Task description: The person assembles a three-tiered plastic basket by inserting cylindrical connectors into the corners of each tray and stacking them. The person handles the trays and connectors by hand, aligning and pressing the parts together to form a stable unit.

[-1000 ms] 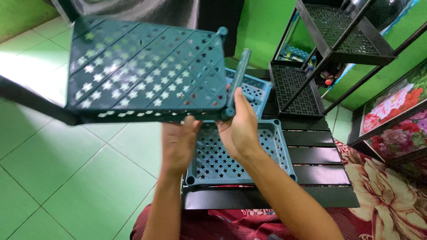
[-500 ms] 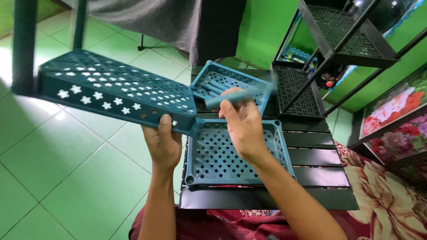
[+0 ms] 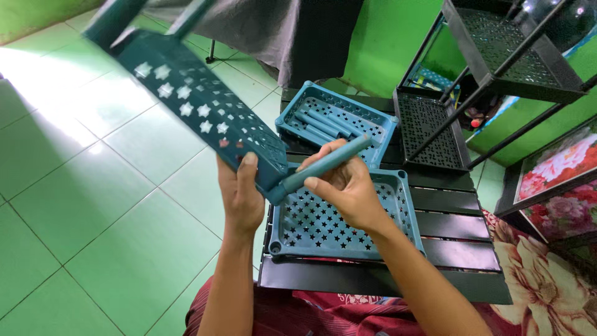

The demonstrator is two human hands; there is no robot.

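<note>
Item: dark teal star-punched shelf tray [image 3: 205,112], held tilted in the air above the green floor [image 3: 93,205], two poles already standing in its far corners. Left hand [image 3: 244,202] clamps its near edge, thumb on top. Right hand [image 3: 348,186] closes around a teal pole [image 3: 323,165], whose end meets the tray's near corner socket.

Risk, as a judgement: the pole enters askew and jams, or the one-handed tray slips.

Containers: lighter blue tray [image 3: 398,211] on the black slatted table [image 3: 448,218], nothing in it; second blue tray [image 3: 379,124] behind, holding several loose poles [image 3: 317,124]; black mesh shelf rack [image 3: 435,124] beside them.
</note>
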